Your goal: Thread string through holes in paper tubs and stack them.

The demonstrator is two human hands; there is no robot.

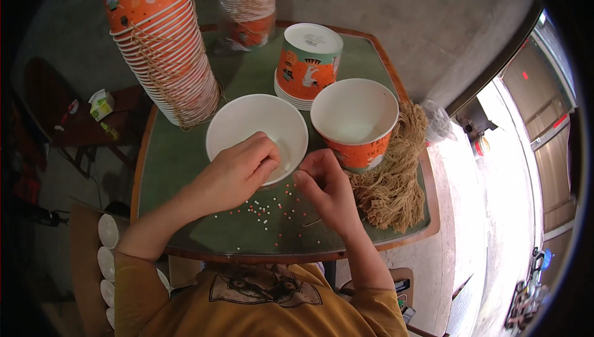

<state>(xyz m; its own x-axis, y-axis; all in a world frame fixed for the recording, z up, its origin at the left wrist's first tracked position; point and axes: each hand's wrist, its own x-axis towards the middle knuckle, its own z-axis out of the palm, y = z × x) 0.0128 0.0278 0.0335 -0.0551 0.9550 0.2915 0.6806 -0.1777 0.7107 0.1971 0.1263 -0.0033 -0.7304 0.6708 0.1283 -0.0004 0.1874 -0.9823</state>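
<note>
A white-lined paper bucket (247, 114) stands open side up in front of me. My left hand (250, 160) reaches over its near rim, thumb and fingers pinched together inside. A thin pale strand shows by those fingertips, but what they grip is unclear. Just outside the rim on the right, my right hand (327, 190) has thumb and forefinger closed; anything between them is too small to make out. A second orange bucket (362, 150) sits upright beyond my right hand. Beside it lies a thick bundle of tan cords (396, 179).
Small white and reddish dots (265, 212) are scattered on the green tabletop (192, 232). A tall leaning stack of corded buckets (164, 58) rises at left, with a plastic-wrapped stack (247, 3) behind. Upside-down nested buckets (309, 68) stand at the back. A tissue pack (101, 105) sits further left.
</note>
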